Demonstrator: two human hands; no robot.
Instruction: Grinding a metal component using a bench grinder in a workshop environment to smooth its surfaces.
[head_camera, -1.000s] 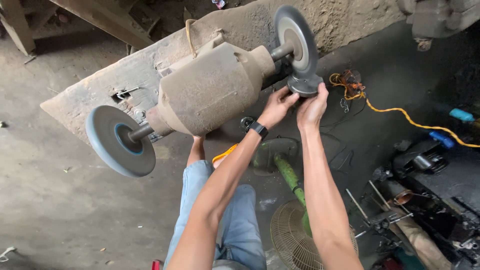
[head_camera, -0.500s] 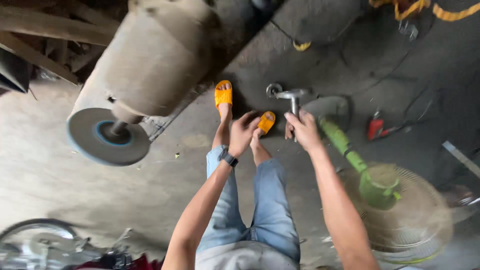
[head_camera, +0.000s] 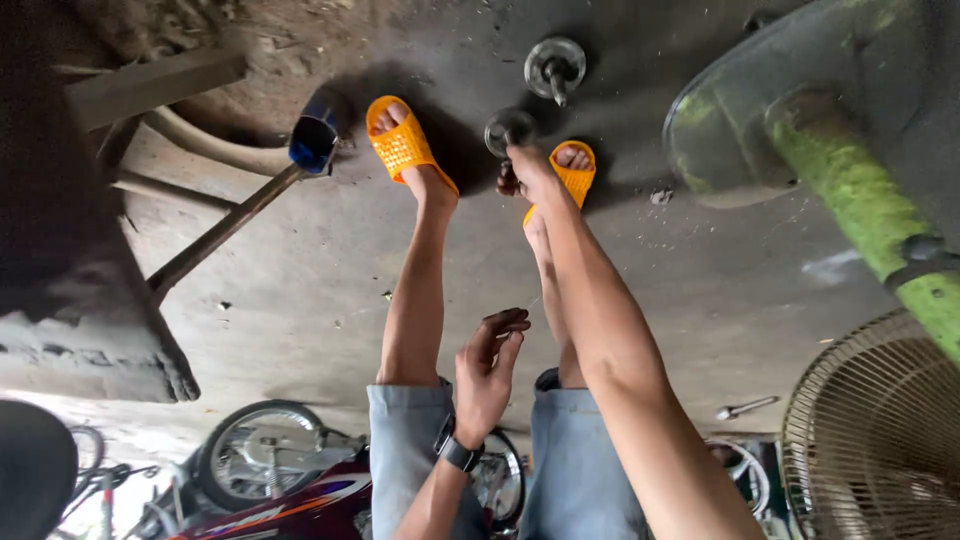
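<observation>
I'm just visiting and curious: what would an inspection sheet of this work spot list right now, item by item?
Surface: bare, dusty concrete floor.
Job's things: round metal disc on the floor; a second disc on a spindle lies beyond it.
Clutter: blue-headed tool on a long handle, small metal tool, wooden beam.
Hands: right hand reaches down at the round metal disc; left hand hangs loosely curled, holding nothing, watch on its wrist.
Cables: nothing seen.
Surroundings: green fan stand, fan grille, motorbike, orange sandals.
</observation>
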